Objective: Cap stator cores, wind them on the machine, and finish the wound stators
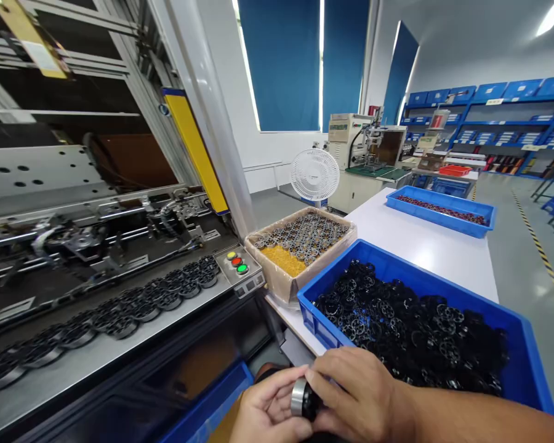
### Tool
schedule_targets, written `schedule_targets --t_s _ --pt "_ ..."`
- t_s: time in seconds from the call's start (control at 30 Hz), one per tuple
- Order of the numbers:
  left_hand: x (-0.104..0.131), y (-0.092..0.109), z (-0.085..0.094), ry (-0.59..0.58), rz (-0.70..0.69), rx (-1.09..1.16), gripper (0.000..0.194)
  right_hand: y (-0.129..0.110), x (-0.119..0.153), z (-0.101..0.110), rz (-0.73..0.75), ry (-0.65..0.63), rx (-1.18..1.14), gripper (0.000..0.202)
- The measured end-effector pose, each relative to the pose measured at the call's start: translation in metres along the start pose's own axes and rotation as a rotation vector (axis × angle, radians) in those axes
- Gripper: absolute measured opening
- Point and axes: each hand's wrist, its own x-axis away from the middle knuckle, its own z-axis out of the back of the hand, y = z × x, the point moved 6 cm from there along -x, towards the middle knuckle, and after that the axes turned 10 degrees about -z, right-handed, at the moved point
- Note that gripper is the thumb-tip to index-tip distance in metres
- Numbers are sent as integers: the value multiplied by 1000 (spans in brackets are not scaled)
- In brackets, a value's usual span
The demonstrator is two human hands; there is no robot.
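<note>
Near the bottom centre, my left hand (272, 409) and my right hand (357, 391) meet around a small round part (299, 397) with a silver rim and a black core. Fingers of both hands are wrapped round it, so much of its black side is hidden. Just beyond my right hand stands a blue bin (530, 344) heaped with black wheel-like parts (397, 320). On the machine ledge at left, rows of black parts with silver rims (143, 307) lie side by side.
A lined carton (277, 286) of ringed parts and yellow material stands beside the button box (242, 277). Farther back are a long blue tray (482, 229) of small reddish pieces and a white fan (314, 175). A machine frame (207, 111) rises at left.
</note>
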Motion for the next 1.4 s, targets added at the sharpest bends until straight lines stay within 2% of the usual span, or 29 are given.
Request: schedule_targets --t_s 0.07,0.2,0.3,0.4,0.53,0.6,0.73,0.83,0.9,1.03,1.1,1.17,1.23,1.3,1.4 --pt "0 1 -4 11 -9 37 57 0 -1 3 -6 25 -10 38" --pt "2 1 -9 -75 -7 11 56 0 -4 7 -4 77 23 32" --pt "5 7 -14 -146 -82 -20 57 -4 -3 4 41 67 72 25" --pt "8 17 -22 -211 -167 -42 50 -1 0 -2 34 24 56 23" --pt "11 24 -26 -258 -179 -62 47 21 0 -8 -156 -23 -122 36" --pt "13 25 -24 -253 -187 -97 48 31 -1 -11 -265 -38 -211 35" --pt "15 25 -23 -219 -236 -227 49 30 0 -20 -400 -89 -390 26" --pt "14 26 -24 -207 -246 -346 46 32 1 -21 -430 -119 -428 22" --pt "12 28 -23 -223 -251 -394 43 51 1 -19 -435 -137 -364 24" --pt "5 39 -11 -191 -327 -471 37 129 8 -17 -541 -32 -112 29" --pt "1 39 -3 -138 -268 -430 36 160 18 -30 -552 -55 -47 30" --pt "-2 35 3 -94 -162 -346 38 174 31 -52 -528 -142 -21 33" --pt "-2 34 5 -75 -133 -330 43 176 43 -72 -513 -220 -8 36" --pt "0 38 4 -90 -209 -446 45 176 53 -84 -533 -250 10 33" --pt "4 46 -2 -143 -410 -714 43 185 64 -87 -621 -246 35 23"
